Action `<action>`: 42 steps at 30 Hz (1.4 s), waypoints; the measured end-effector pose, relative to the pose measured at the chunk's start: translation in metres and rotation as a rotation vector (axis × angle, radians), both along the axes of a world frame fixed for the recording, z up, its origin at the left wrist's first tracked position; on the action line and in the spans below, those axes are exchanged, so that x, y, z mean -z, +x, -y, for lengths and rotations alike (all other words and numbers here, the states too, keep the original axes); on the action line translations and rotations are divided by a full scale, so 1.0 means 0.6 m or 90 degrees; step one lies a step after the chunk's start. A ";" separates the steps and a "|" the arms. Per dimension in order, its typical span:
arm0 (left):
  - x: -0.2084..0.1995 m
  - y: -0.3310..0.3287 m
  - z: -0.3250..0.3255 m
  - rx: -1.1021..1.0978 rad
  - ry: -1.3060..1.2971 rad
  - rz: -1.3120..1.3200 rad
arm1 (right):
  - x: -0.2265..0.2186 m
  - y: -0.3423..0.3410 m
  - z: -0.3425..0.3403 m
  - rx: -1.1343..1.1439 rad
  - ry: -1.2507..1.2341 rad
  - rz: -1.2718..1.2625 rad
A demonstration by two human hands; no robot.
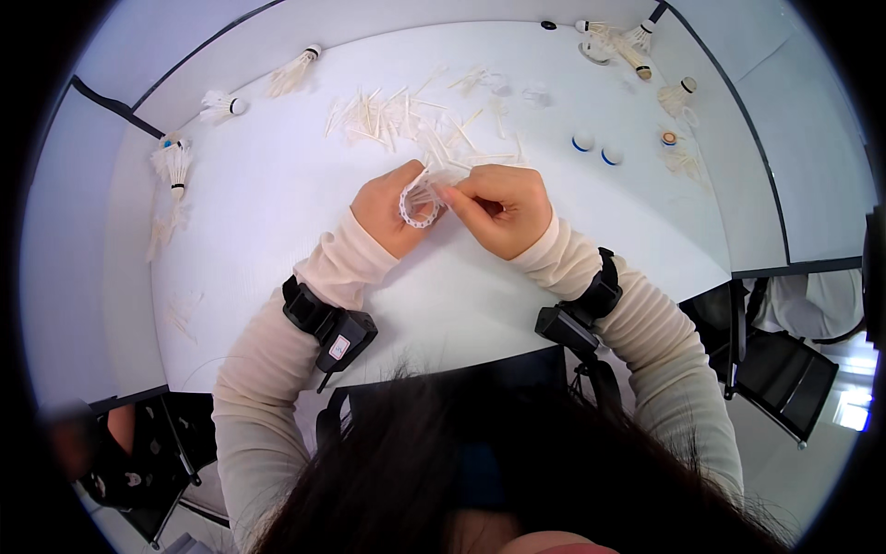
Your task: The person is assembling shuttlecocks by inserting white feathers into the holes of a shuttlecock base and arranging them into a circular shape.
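Near the middle of the table, my left hand is closed around a white shuttlecock skirt ring with holes round its rim. Pale feather pieces stand in or beside the ring, pointing away from me. My right hand meets it from the right, thumb and forefinger pinched on a whitish feather at the ring's upper edge. Its other fingers are curled in. Just beyond both hands lies a loose heap of cut feathers and thin shafts. How the feather joins the ring is too small to tell.
Whole shuttlecocks lie along the left and far edges, with more shuttlecocks at the far right. Two white cork bases with blue bands sit right of the heap. Upright panels wall the table. A black chair stands at right.
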State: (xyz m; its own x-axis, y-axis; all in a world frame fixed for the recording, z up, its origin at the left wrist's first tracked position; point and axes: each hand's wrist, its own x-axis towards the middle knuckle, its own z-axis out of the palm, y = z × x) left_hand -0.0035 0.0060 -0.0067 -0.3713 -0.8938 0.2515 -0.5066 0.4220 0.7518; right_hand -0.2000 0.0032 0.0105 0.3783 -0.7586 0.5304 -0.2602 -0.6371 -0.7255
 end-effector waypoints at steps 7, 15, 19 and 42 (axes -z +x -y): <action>0.000 -0.001 -0.006 -0.040 -0.091 -0.022 | -0.002 0.011 -0.001 0.007 -0.014 0.000; 0.002 0.006 0.000 -0.022 -0.064 0.007 | 0.004 0.013 -0.002 0.006 0.015 0.006; -0.015 0.001 -0.003 -0.010 -0.057 -0.007 | -0.011 -0.004 0.009 -0.020 0.007 -0.009; -0.065 0.008 -0.018 0.033 -0.531 0.291 | -0.001 -0.080 0.069 0.303 0.165 -0.291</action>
State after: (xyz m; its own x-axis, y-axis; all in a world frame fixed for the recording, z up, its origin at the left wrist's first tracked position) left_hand 0.0014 0.0167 0.0323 -0.6254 -0.4719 0.6215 -0.6431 0.7627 -0.0680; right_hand -0.2477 -0.0384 0.0113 0.1160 -0.9772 0.1780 -0.7822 -0.2003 -0.5900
